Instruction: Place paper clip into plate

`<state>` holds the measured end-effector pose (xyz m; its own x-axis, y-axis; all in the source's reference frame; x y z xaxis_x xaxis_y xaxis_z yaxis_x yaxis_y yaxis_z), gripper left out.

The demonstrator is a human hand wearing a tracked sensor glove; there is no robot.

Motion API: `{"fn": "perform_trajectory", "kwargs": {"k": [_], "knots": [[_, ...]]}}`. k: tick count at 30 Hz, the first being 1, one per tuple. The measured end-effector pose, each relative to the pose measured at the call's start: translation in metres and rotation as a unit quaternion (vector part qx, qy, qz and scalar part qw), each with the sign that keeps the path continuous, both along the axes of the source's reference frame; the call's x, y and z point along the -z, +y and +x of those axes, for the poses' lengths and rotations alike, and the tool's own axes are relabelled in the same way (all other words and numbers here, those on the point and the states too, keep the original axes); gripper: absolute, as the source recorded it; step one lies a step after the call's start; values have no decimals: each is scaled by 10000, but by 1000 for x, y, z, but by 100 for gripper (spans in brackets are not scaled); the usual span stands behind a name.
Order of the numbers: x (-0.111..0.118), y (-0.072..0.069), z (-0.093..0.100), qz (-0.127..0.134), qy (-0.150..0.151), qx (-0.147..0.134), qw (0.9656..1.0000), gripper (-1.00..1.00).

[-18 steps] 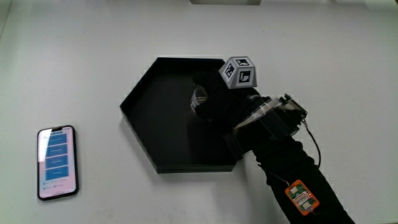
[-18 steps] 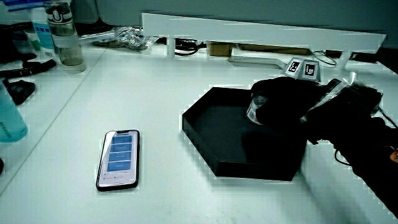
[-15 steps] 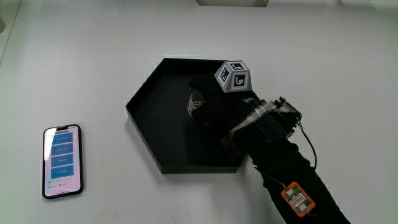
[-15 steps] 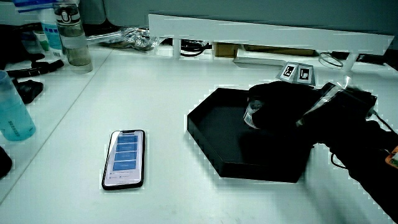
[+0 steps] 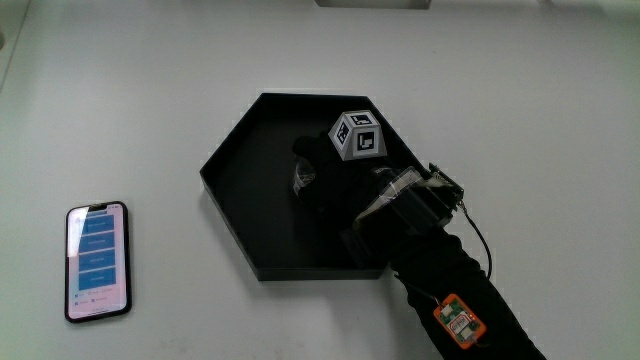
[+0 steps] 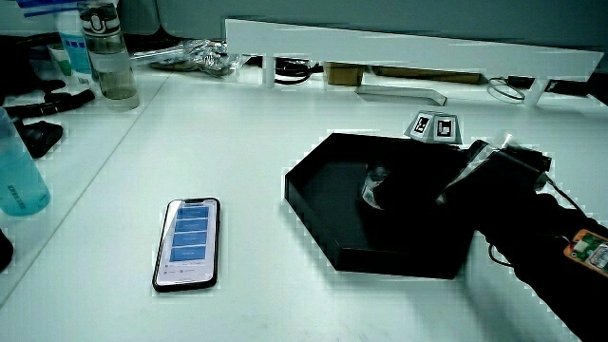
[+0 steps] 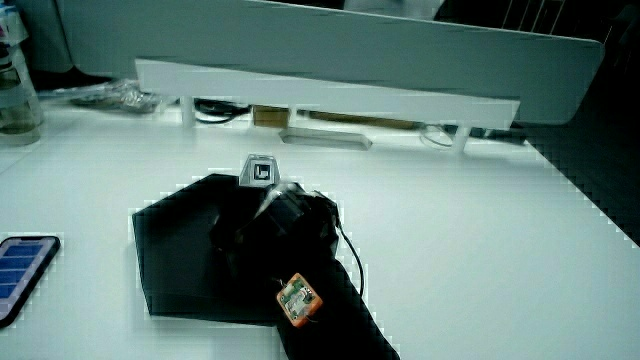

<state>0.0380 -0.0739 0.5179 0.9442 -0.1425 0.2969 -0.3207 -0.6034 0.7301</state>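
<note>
Across a wide white table [image 5: 150,80], a black-gloved hand [image 5: 325,180] reaches over the interior of a black hexagonal plastic plate [image 5: 250,185], its forearm crossing the plate's wall on the side nearest the person. A small patterned cube [image 5: 357,135] sits on the back of the glove, standing clear above the plate's rim in a side view [image 6: 432,126]. At the tip of the glove a small pale, glinting object [image 5: 303,176] shows against the black, and appears again in a side view [image 6: 377,180]; it is most likely the paper clip, though its shape is too small to confirm. The fingers are curled together around it, pinching rather than spread.

Judged from this, the carrying is done and the step in hand is the release: the clip is held low over the plate's floor, roughly at its middle. The next move calls for the fingers to part so the clip drops inside the walls, then for the hand to lift away without dragging it out.

A black smartphone with a lit blue screen [image 5: 97,261] lies flat on the table, well apart from the plate, playing no role.
</note>
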Motion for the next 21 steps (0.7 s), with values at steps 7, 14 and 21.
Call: {"fn": "perform_trajectory", "kwargs": {"k": [7,14,21], "knots": [[-5,6,-4,71,163,145,9997,0],[-6,4,-5,37,380,149,9992,0],[-10,5,-6,-340,435,320,9980,-43]]}}
